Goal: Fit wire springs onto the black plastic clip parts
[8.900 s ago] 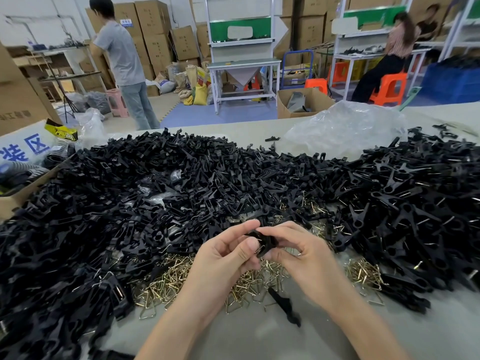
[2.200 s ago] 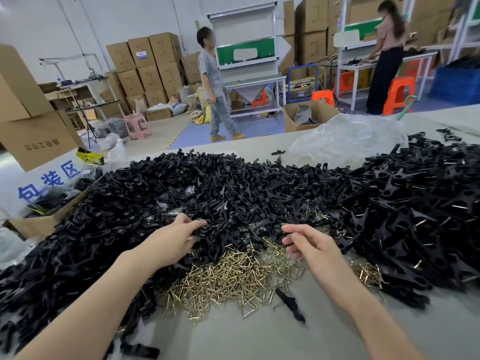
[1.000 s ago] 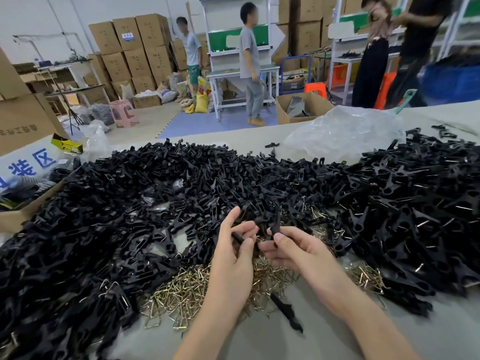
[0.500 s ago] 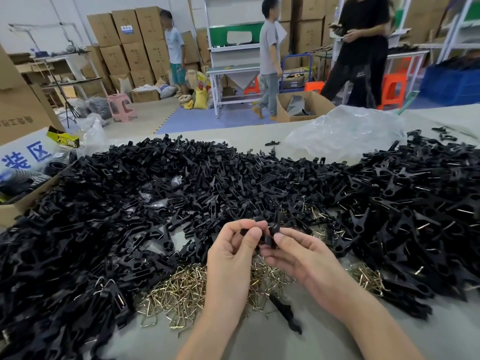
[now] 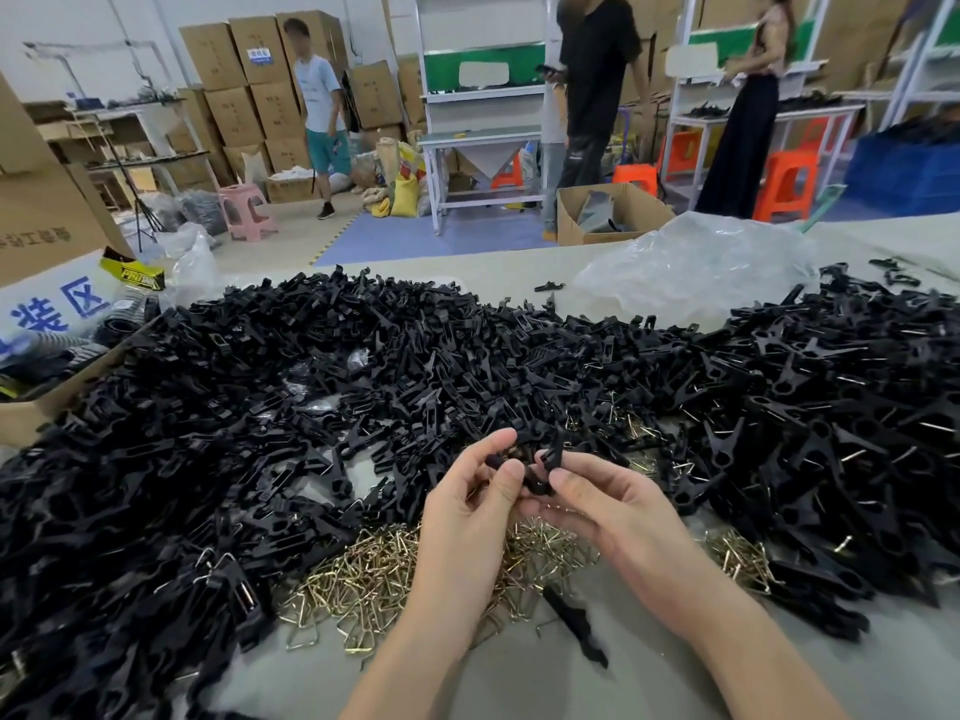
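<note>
Black clip part (image 5: pixel 537 483) sits pinched between left hand (image 5: pixel 467 517) and right hand (image 5: pixel 613 517), its middle apparently hidden behind them.

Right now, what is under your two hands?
A heap of gold wire springs lies on the grey table below the left hand and right hand, which pinch black clip parts. The hands cover the heap's middle.

Clip part (image 5: pixel 536 483) in fingers (image 5: pixel 511 469) (springs (image 5: pixel 374 576) beneath)
</note>
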